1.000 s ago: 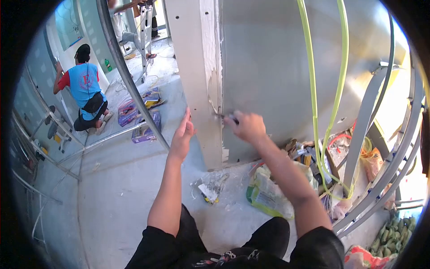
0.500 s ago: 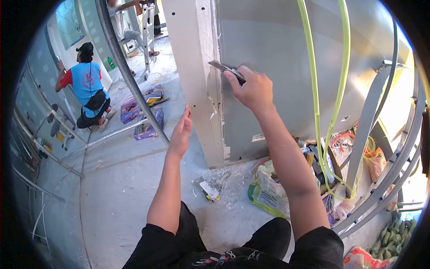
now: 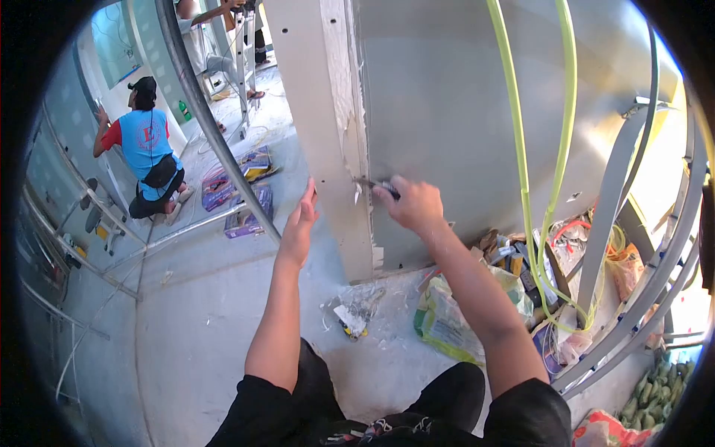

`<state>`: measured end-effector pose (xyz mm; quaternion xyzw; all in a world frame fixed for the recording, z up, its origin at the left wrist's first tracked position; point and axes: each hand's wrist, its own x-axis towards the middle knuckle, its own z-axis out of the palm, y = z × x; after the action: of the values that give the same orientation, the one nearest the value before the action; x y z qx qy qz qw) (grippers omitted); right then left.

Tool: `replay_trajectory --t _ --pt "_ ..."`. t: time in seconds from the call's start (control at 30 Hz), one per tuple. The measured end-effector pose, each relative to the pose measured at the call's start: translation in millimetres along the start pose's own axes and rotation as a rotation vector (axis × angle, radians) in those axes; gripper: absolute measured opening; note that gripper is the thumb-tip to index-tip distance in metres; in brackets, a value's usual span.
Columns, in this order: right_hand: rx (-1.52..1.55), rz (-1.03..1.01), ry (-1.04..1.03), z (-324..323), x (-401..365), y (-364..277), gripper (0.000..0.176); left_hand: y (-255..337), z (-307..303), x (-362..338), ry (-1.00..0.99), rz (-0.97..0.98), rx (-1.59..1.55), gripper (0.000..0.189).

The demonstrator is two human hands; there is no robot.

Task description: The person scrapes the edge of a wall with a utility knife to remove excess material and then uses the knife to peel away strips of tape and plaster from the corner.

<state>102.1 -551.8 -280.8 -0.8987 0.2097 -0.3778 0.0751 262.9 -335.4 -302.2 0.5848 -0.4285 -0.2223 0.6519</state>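
My right hand (image 3: 413, 203) is closed around a utility knife (image 3: 386, 188), its blade touching the right edge of a pale wall-end board (image 3: 316, 112). A ragged white strip (image 3: 345, 82) with torn paper runs down that edge, and a loose flap hangs by the blade. My left hand (image 3: 299, 229) rests against the board's left edge, fingers stretched out and holding nothing. Grey wall panel (image 3: 447, 97) meets the board on the right. On the floor below lie a putty knife (image 3: 357, 316) and white scraps.
A person (image 3: 149, 145) in a blue vest kneels at the far left; another stands by a ladder (image 3: 244, 67). Metal scaffold tubing (image 3: 216, 134) crosses the left. Yellow-green hoses (image 3: 521, 149) hang at right. A plastic sack (image 3: 447, 316) and boxes of debris sit at the wall's foot.
My right hand and the utility knife have moved down along the board's right edge. My left hand stays at the left edge, nearly unmoved.
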Motion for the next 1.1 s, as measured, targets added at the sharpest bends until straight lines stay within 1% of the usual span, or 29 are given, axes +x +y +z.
replay_trajectory --t 0.03,0.07,0.1,0.17,0.2,0.27,0.33,0.37,0.5,0.57,0.73,0.9,0.97,1.0,1.07,1.1 --pt "-0.001 0.032 -0.108 -3 -5 1 0.044 0 2 1 0.014 -0.009 0.012 0.111" --pt "0.008 0.026 -0.049 -3 -7 2 0.044 -1 3 2 0.018 -0.005 0.010 0.111" --pt "0.012 0.023 -0.051 -10 -1 -4 0.044 0 5 0 0.039 0.004 0.011 0.110" --pt "0.070 0.056 0.104 -36 22 -19 0.045 0 7 -3 0.056 0.008 0.025 0.108" --pt "0.076 0.062 0.105 -44 33 -22 0.045 0 8 -3 0.057 0.015 0.030 0.108" --pt "0.071 -0.027 0.255 -57 56 -25 0.045 1 9 -2 0.057 0.023 0.035 0.108" --pt "0.061 -0.053 0.243 -66 68 -26 0.045 3 7 -1 0.000 -0.013 0.079 0.115" --pt "0.051 -0.083 0.230 -68 72 -26 0.045 3 7 -1 0.000 -0.014 0.079 0.115" --pt "0.019 -0.115 0.197 -60 72 -23 0.045 5 7 -3 0.009 -0.023 0.055 0.114" --pt "0.010 -0.132 0.218 -57 70 -22 0.045 6 8 -3 0.010 -0.026 0.054 0.113" --pt "0.068 -0.092 0.242 -33 58 -21 0.044 0 7 -1 0.013 -0.020 -0.016 0.107" --pt "0.108 -0.060 0.247 -13 40 -13 0.044 1 7 -1 0.020 -0.016 -0.006 0.106" --pt "-0.028 -0.076 0.036 -11 21 -5 0.046 -3 5 -3 0.019 -0.017 -0.009 0.106" --pt "-0.031 -0.072 0.043 -7 5 2 0.046 -8 2 -3 0.025 -0.020 -0.002 0.106" --pt "-0.032 -0.024 -0.143 -1 -16 17 0.048 -7 4 6 0.031 -0.006 -0.010 0.107" --pt "-0.037 -0.032 -0.149 -4 -13 16 0.048 -5 5 5 0.031 -0.013 -0.013 0.107"
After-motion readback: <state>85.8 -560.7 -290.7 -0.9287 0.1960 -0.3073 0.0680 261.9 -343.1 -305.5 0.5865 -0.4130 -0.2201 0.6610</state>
